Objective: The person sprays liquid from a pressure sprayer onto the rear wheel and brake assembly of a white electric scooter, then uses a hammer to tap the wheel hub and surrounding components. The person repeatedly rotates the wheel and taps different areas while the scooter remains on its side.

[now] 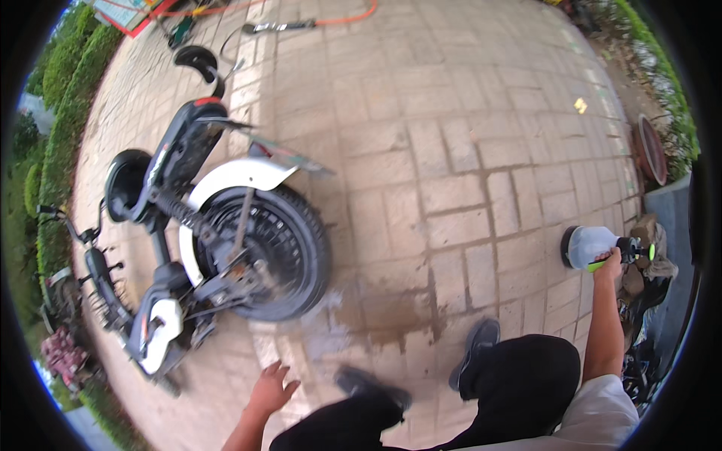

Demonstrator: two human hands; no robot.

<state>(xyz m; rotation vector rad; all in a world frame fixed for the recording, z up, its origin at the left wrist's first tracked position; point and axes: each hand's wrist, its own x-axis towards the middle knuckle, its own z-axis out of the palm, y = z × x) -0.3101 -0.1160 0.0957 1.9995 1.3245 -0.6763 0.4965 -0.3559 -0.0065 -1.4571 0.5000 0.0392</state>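
My right hand (609, 263) grips a translucent pump spray bottle (590, 244) with a dark base and bright green handle, held out at the right. My left hand (274, 387) is open and empty, fingers apart, at lower centre-left below the rear wheel (297, 252) of a white-and-black electric scooter (162, 323). The scooter has a white mudguard (248, 173) and a black seat (180, 143). A wet patch (383, 316) darkens the paving beside the wheel.
Orange hose (346, 18) and a metal tool (278, 26) lie at the top. A hedge (56, 113) runs along the left; a brown pot (649, 150), plants and piled odds and ends line the right edge. My legs are at the bottom.
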